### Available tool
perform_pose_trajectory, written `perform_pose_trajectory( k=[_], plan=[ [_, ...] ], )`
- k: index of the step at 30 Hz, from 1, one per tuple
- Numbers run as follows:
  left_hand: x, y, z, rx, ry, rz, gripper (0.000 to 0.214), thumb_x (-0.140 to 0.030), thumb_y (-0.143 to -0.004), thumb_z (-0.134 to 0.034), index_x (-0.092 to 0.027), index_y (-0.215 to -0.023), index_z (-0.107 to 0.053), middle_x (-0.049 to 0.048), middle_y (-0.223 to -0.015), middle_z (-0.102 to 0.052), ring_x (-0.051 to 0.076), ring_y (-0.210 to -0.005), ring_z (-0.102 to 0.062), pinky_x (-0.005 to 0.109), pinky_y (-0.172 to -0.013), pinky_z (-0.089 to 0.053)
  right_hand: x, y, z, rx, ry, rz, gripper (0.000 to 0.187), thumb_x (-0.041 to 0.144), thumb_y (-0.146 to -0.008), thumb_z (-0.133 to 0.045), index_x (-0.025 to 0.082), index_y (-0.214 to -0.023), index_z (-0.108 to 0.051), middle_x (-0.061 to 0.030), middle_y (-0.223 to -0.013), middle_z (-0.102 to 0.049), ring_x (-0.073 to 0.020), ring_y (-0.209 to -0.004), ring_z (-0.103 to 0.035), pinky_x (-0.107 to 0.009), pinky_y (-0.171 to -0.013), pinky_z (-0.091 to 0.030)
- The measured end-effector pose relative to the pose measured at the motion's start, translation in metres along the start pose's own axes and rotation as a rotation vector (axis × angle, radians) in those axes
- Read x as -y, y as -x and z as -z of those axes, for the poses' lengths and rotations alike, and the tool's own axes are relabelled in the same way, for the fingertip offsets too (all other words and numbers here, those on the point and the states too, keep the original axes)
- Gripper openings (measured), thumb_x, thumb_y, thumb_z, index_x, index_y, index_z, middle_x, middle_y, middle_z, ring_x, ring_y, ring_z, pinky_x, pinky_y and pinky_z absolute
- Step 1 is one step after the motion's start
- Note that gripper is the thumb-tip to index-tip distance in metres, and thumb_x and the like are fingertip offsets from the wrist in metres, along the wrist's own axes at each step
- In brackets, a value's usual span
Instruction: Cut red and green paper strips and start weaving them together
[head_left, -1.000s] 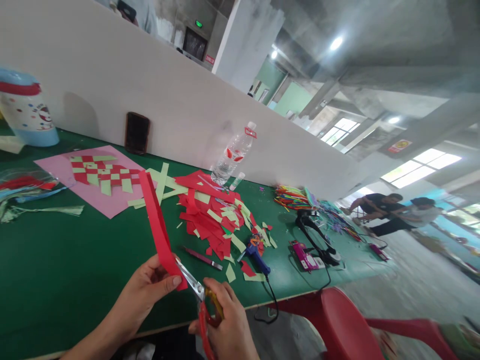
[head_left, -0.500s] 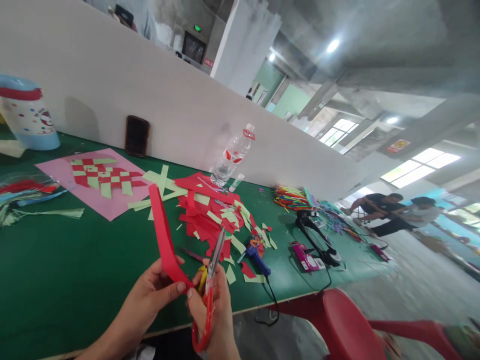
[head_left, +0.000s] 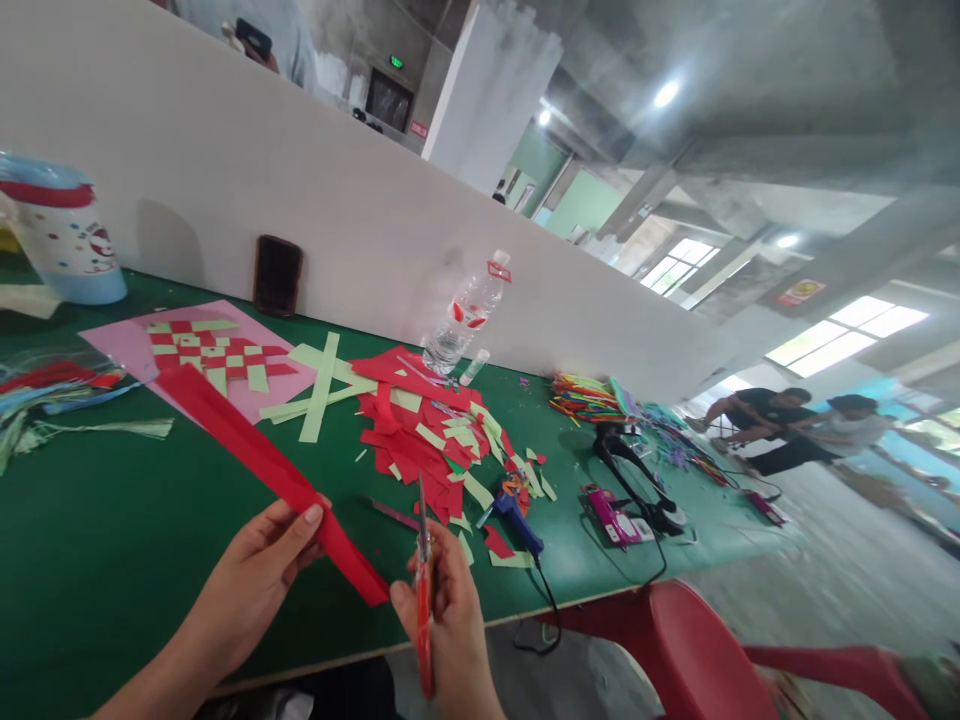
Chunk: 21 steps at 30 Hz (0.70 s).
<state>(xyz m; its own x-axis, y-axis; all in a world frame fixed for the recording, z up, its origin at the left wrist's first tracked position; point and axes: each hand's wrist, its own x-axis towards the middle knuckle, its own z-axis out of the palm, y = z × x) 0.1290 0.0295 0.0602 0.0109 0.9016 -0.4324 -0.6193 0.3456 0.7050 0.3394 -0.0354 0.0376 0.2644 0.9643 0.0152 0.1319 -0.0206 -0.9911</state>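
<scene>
My left hand (head_left: 266,555) pinches a long red paper strip (head_left: 240,445) near its middle, thumb on top. The strip slants from upper left down to my right hand (head_left: 454,610), whose thumb is at its lower end. In that right hand are red-handled scissors (head_left: 424,610), their blades pointing away from me. Beyond lies a heap of red paper scraps (head_left: 412,450) with pale green offcuts among them. Behind the strip, a woven red and green paper piece (head_left: 214,350) rests on a pink sheet (head_left: 112,340), partly covered by the strip.
A blue glue gun (head_left: 519,525) lies right of the scraps. Against the low wall stand a water bottle (head_left: 461,315), a phone (head_left: 277,275) and a large cup (head_left: 71,245). Farther right are a black headset-like object (head_left: 637,480) and a red stool (head_left: 697,650). Two people sit beyond.
The red strip, bent upward before, now stretches out straighter and leans left. My left hand has moved left along it, and the scissors have turned more upright in my right hand.
</scene>
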Motion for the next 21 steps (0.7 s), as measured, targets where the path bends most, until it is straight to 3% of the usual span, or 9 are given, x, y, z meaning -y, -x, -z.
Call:
perform_pose_trajectory(
  k=[4,9,12,15,18,21],
  plan=[
    [0.0,-0.001,0.001,0.002,-0.003,0.014,0.051,-0.054,-0.044,-0.105,-0.024,-0.078,-0.083,-0.0016,-0.079,-0.079,0.014,-0.074,-0.071,0.024,-0.072,-0.064,0.008,-0.005,0.017,-0.002,0.108,0.024,0.066,0.041,-0.079,-0.085,0.025,-0.14,-0.066,-0.0101,-0.138,-0.07,-0.0285,-0.124,-0.069,-0.036,-0.105,-0.057],
    [-0.001,0.001,0.002,0.017,-0.039,0.039,0.054,-0.057,-0.044,-0.104,-0.024,-0.082,-0.083,-0.0015,-0.077,-0.077,0.014,-0.072,-0.07,0.024,-0.07,-0.063,0.014,-0.028,0.041,-0.013,0.356,0.075,0.064,0.038,-0.081,-0.076,0.022,-0.142,-0.065,-0.0114,-0.133,-0.073,-0.0265,-0.106,-0.075,-0.036,-0.095,-0.062],
    [-0.002,0.003,0.004,0.031,-0.068,0.053,0.058,-0.055,-0.046,-0.104,-0.026,-0.093,-0.084,-0.0037,-0.076,-0.075,0.013,-0.07,-0.069,0.023,-0.068,-0.062,0.02,-0.055,0.063,-0.101,0.591,0.176,0.06,0.036,-0.079,-0.07,0.022,-0.138,-0.068,-0.0119,-0.133,-0.073,-0.0289,-0.111,-0.071,-0.041,-0.096,-0.06],
    [-0.004,0.004,0.006,0.041,-0.1,0.072,0.056,-0.053,-0.05,-0.104,-0.024,-0.093,-0.084,-0.0023,-0.078,-0.077,0.013,-0.071,-0.069,0.023,-0.066,-0.061,0.028,-0.079,0.08,-0.152,0.728,0.148,0.063,0.036,-0.078,-0.066,0.022,-0.14,-0.068,-0.0113,-0.13,-0.074,-0.0286,-0.108,-0.072,-0.043,-0.095,-0.059],
    [-0.004,0.003,0.008,0.02,-0.116,0.086,0.055,-0.059,-0.05,-0.102,-0.024,-0.089,-0.084,-0.0013,-0.076,-0.077,0.015,-0.07,-0.069,0.025,-0.065,-0.06,0.033,-0.084,0.079,-0.101,0.685,0.158,0.06,0.034,-0.079,-0.067,0.023,-0.138,-0.069,-0.0104,-0.129,-0.075,-0.0282,-0.109,-0.072,-0.042,-0.096,-0.059],
    [-0.003,0.001,0.009,-0.008,-0.125,0.095,0.058,-0.066,-0.047,-0.099,-0.024,-0.084,-0.083,-0.0016,-0.07,-0.076,0.016,-0.068,-0.069,0.026,-0.065,-0.061,0.033,-0.07,0.059,0.022,0.517,0.17,0.057,0.035,-0.079,-0.074,0.024,-0.135,-0.072,-0.0107,-0.128,-0.075,-0.0284,-0.109,-0.072,-0.039,-0.092,-0.06]
  ],
)
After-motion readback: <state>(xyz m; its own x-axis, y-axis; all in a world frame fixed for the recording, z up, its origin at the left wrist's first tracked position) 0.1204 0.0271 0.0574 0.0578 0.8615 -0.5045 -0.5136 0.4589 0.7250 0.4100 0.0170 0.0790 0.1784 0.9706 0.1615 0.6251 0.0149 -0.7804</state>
